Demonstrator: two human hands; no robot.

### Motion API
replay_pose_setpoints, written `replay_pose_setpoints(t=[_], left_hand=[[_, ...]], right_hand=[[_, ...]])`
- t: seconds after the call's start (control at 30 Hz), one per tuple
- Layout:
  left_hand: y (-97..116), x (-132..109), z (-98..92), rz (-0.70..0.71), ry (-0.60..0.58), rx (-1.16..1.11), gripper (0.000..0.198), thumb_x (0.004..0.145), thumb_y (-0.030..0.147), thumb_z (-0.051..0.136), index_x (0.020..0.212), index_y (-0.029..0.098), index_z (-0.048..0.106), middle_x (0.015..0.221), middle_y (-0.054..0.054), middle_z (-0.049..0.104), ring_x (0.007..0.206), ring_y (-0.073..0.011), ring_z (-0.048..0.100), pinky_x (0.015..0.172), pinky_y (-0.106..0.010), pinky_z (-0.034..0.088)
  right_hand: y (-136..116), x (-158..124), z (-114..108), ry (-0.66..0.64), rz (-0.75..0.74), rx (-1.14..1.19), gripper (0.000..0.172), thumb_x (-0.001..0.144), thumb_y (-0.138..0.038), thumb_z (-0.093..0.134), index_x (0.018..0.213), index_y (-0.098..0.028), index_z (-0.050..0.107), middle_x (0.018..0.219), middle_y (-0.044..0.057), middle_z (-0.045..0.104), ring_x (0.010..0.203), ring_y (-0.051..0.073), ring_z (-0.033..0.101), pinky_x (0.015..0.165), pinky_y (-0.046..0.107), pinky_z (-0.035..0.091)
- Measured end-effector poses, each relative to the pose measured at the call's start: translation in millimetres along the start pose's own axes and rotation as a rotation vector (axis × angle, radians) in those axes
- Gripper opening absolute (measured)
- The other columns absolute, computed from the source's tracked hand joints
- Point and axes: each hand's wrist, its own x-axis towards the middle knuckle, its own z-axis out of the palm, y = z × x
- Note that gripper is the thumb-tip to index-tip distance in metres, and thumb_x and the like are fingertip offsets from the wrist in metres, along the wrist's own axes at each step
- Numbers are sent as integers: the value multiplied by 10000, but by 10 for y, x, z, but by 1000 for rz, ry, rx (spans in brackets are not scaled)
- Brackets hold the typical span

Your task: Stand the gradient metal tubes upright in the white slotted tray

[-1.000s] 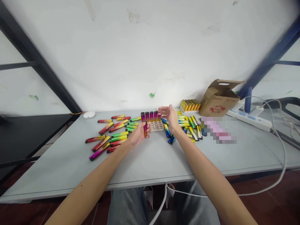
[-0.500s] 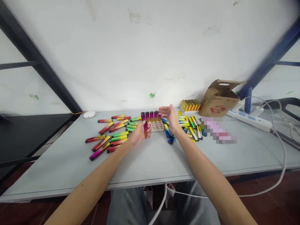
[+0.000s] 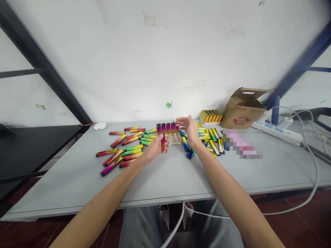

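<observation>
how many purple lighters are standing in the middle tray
5 lighters, side by side along the back of the tray; the right hand partly covers the rightmost one and may hide more.

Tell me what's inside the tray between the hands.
A row of purple lighters stands along the back of the tray, with cells showing in front. The left hand, holding another lighter, covers the front left corner; the right hand partly hides the row's right end.
</observation>
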Motion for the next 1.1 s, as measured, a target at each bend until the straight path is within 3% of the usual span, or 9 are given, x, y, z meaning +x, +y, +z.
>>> replay_pose_setpoints(t=[0.27, 0.43, 0.63, 0.93, 1.1], left_hand=[[-38, 1, 11, -8, 7, 3, 257, 960, 306, 340, 751, 183, 426, 672, 23, 362, 545, -101, 350, 501, -187, 348], [-42, -7, 0, -6, -23, -45, 278, 938, 406, 433, 768, 187, 438, 685, 22, 378, 558, -104, 379, 510, -201, 379], [-35, -8, -30, 37, -87, -43, 202, 894, 371, 507, 826, 186, 463, 753, -3, 494, 666, -146, 550, 614, -288, 489], [-63, 59, -66, 202, 90, 198, 384, 774, 449, 720, 931, 156, 526, 754, -36, 647, 707, -171, 650, 708, -343, 552], [-57, 52, -100, 169, 88, 251, 409, 728, 477, 752, 905, 129, 633, 788, -72, 685, 745, -192, 669, 684, -342, 576]], right_hand=[[-3, -1, 2, 3, 1, 12, 653, 817, -771, 370, 802, -198, 680, 860, 75, 709, 745, 168, 636, 642, 279, 474], [-13, -1, 0, 10, 3, 0, 654, 824, -770, 358, 804, -202, 680, 865, 73, 710, 750, 171, 636, 651, 284, 478], [-20, -22, 9, -7, -26, -37, 620, 828, -751, 390, 800, -205, 684, 844, 70, 702, 755, 175, 629, 658, 292, 474], [-56, -165, 96, -304, -185, -302, 283, 822, -474, 622, 899, -223, 726, 932, 33, 714, 881, 187, 633, 838, 329, 473], [-82, -229, 122, -484, -147, -319, 194, 781, -404, 683, 734, -226, 743, 990, 58, 706, 970, 209, 633, 809, 326, 500]])
